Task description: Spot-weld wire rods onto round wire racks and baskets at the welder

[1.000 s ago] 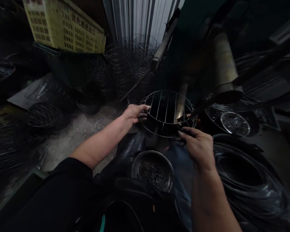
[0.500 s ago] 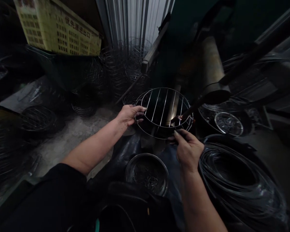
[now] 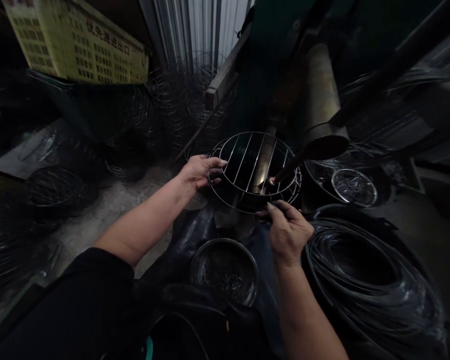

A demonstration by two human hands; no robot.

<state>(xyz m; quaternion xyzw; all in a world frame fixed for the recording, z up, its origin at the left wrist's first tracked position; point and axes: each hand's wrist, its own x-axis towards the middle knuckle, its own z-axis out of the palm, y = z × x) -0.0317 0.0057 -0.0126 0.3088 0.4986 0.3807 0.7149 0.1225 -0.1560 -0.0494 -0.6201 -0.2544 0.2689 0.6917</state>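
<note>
A round wire rack [image 3: 241, 162], with parallel bars across its top ring and a second ring below, is held tilted in front of me. My left hand [image 3: 202, 170] is closed on its left side, thumb over the top ring and fingers below. At the near right edge, my right hand [image 3: 287, 222] pinches the lower ring with thumb and fingers; whether a small piece is also between them is hidden. A copper-coloured electrode tip [image 3: 272, 180] on a dark rod is close to the rack's right inner side, above a brass-coloured bar [image 3: 263, 165].
A metal bowl [image 3: 253, 270] with small wire pieces sits at my lap. Coiled wire [image 3: 345, 280] fills a dark tub at right; behind it is a round metal piece [image 3: 354, 187]. A thick metal cylinder [image 3: 324, 85] hangs overhead. A yellow crate [image 3: 78, 45] stands back left, near stacked wire rings [image 3: 172, 100].
The rack has turned and tilted slightly in my hands, with its bars now slanting more. Both hands keep their hold. The whole view has shifted a little.
</note>
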